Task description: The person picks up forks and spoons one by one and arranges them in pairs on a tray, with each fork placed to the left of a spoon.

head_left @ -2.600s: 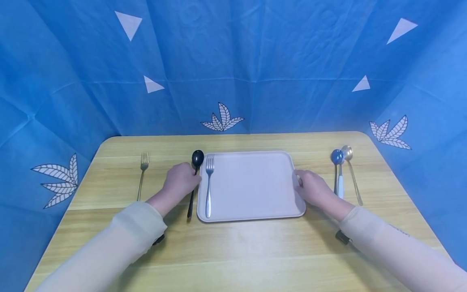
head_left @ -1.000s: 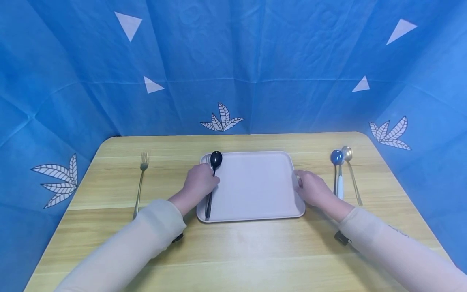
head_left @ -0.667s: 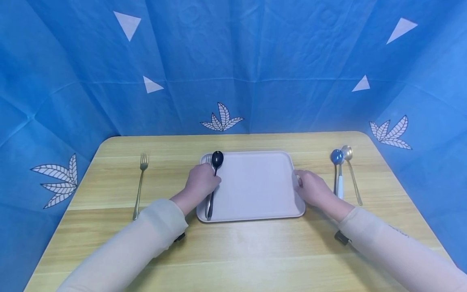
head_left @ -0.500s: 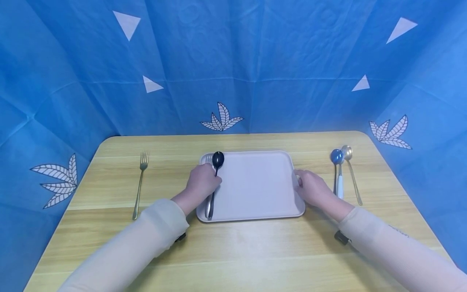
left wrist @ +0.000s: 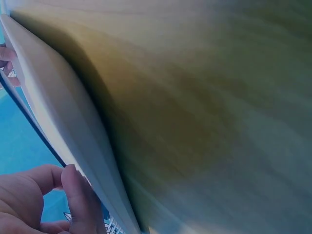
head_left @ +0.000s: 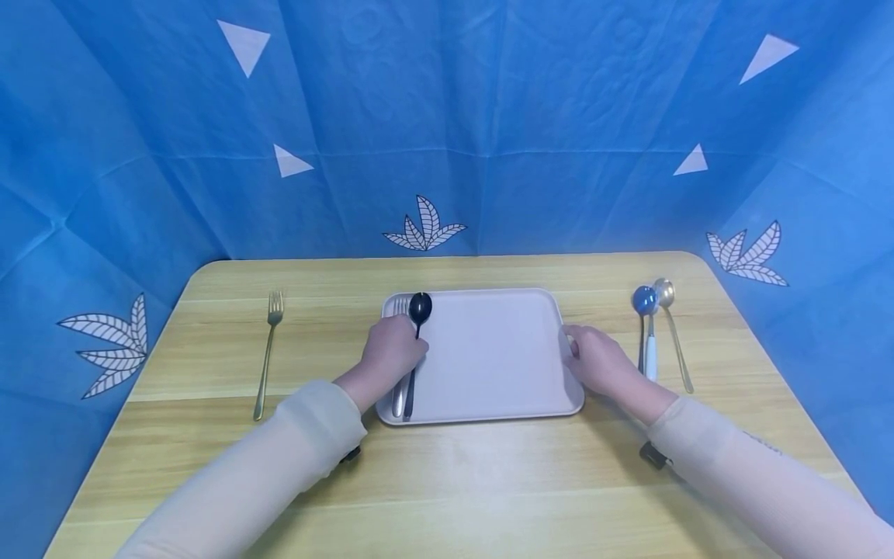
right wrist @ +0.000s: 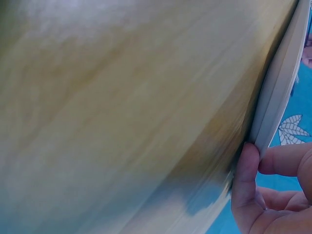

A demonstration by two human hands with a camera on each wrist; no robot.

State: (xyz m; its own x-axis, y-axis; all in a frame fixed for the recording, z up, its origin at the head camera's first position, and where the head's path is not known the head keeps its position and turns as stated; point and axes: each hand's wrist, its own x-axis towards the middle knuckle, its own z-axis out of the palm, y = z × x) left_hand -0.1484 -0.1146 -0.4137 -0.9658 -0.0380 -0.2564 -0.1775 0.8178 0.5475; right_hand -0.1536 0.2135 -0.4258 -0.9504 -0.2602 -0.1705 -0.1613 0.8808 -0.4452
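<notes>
though spoon (head_left: 421,307) near tray (head_left: 497,357) edge, room rightward

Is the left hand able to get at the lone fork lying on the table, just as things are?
Probably yes, once it lets go: the left hand pinches the black spoon over the tray. The lone fork lies to that hand's left with nothing covering it, so the way looks open.

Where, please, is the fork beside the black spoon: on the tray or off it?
On the tray: both visible ends of the fork lie inside the rim.
</notes>
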